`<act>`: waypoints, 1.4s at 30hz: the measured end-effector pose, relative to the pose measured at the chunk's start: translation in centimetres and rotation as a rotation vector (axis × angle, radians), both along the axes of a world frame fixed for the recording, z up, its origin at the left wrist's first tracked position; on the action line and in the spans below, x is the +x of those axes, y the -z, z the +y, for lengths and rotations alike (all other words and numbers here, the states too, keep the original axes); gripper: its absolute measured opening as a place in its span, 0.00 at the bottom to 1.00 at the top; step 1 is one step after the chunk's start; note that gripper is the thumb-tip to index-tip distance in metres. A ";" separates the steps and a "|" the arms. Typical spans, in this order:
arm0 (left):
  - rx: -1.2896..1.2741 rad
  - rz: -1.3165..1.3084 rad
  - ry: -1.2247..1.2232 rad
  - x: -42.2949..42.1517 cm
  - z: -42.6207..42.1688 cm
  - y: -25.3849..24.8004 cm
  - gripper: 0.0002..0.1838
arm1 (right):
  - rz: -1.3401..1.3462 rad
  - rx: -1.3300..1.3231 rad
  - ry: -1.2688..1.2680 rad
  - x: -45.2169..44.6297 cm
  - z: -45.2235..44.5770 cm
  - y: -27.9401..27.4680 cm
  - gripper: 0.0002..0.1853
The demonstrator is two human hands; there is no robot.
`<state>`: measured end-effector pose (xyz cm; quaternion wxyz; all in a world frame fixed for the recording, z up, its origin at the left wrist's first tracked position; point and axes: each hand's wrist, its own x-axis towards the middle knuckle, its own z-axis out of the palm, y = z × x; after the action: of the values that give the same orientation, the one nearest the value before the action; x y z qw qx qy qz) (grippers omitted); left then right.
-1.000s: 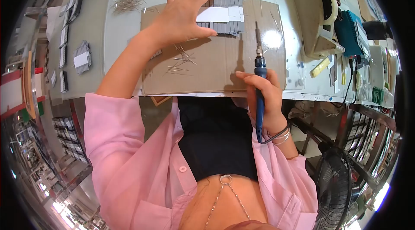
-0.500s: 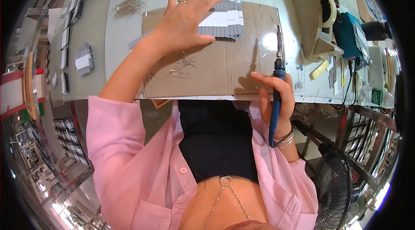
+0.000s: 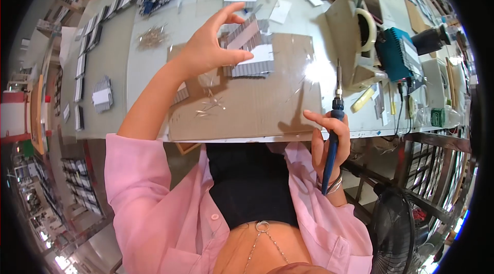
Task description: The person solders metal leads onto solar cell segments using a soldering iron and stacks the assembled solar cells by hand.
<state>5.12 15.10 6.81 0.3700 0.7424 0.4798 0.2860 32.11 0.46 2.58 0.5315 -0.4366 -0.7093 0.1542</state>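
Observation:
My left hand [image 3: 206,51] grips a small flat panel [image 3: 244,35], with dark-edged grey strips and a pale middle band, between thumb and fingers. It is tilted over a stack of similar grey-and-white panels [image 3: 253,69], which lies on a brown cardboard sheet [image 3: 252,112]. My right hand [image 3: 343,145] is closed round the blue handle of a soldering iron [image 3: 338,104], its metal tip pointing up and away from me. Loose thin metal pins [image 3: 212,105] are scattered on the cardboard, left of the stack.
A heap of metal pins [image 3: 153,37] and a small panel stack [image 3: 102,93] lie at left. Dark-edged blocks [image 3: 78,88] line the far left. At right stand a beige holder [image 3: 343,37] with a tape roll, a teal notebook [image 3: 393,55] and a bottle [image 3: 444,117].
My left hand has raised one panel off the stack and tilted it. The soldering iron stays upright in my right hand. The camera view has shifted, showing more of the table's far side.

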 end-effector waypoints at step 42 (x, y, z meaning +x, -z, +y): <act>0.071 0.300 0.432 11.8 11.5 3.3 0.42 | 0.071 0.042 0.179 5.5 -2.3 -0.8 0.06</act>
<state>16.94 26.60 3.56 0.3209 0.8743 0.3492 0.1036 37.65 -1.80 3.42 0.5768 -0.4814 -0.6513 0.1065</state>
